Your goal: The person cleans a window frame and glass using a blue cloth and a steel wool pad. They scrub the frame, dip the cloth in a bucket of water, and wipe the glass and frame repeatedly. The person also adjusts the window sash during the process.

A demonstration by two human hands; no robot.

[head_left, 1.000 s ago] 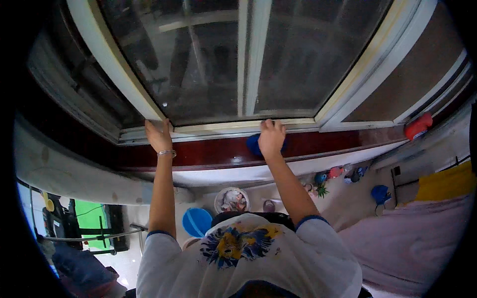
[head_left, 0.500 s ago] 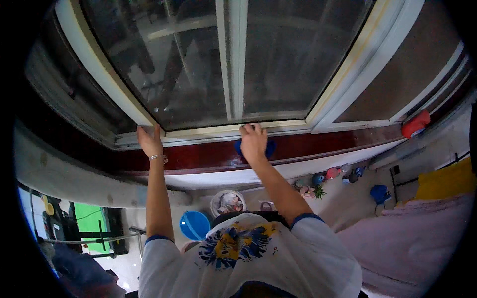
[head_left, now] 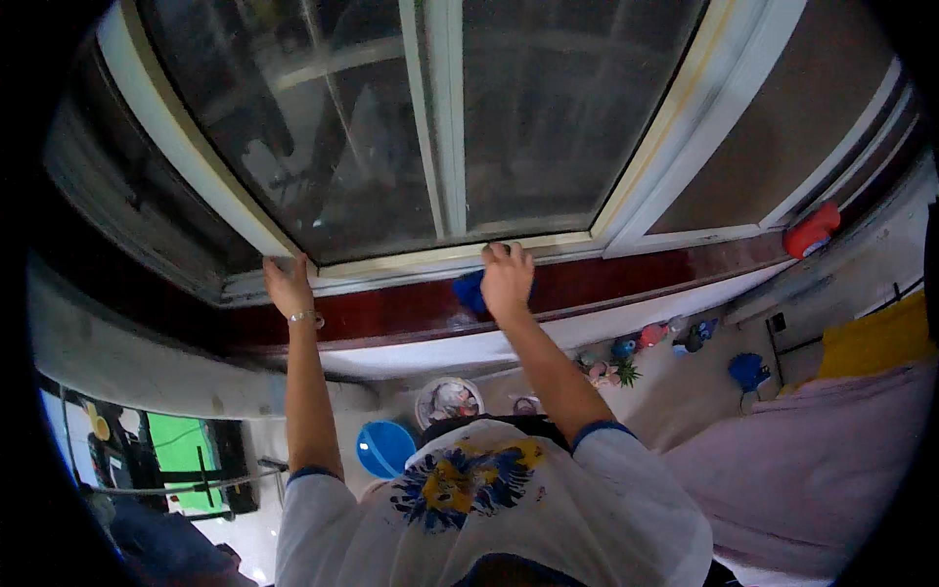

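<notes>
The right hand (head_left: 508, 284) covers part of the blue cloth (head_left: 470, 291); its palm side is concealed. The fingertips of the left hand (head_left: 290, 291) are too blurred to show whether they wrap behind the window sash (head_left: 391, 266). The sash's upper end is cut off by the top picture edge. The white basin's (head_left: 420, 402) contents are too small to identify. The picture's dark edge cuts off the pink cover (head_left: 812, 460).

Left hand (head_left: 289, 287) touches frame (head_left: 181, 147) at its lower left corner, right hand (head_left: 508, 284) holds blue cloth (head_left: 469, 292) by the bottom rail (head_left: 401, 262), red bottle (head_left: 811, 231) sits at right end of dark red sill (head_left: 626, 284), blue bucket (head_left: 383, 449) and white tub (head_left: 421, 403) on floor (head_left: 680, 391).
</notes>
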